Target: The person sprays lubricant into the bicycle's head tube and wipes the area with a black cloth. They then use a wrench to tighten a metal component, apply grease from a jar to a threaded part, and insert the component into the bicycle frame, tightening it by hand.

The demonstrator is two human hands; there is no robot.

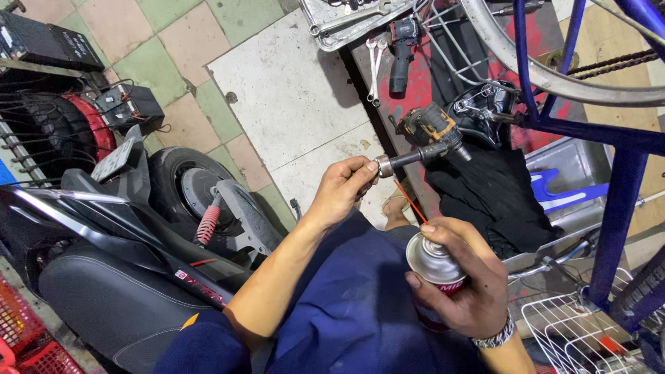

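Note:
My left hand grips the socket end of a long extension bar fitted on a worn yellow-and-black power driver that lies on a red bench. My right hand holds a silver-topped spray can, forefinger on the nozzle. The can's thin red straw points up toward the socket. My blue trousers fill the lower middle.
A black scooter with a red shock spring stands at left. A blue bicycle frame and wheel rim are at right, over a white wire basket. Black cloth, a metal tray and wrenches lie on the bench.

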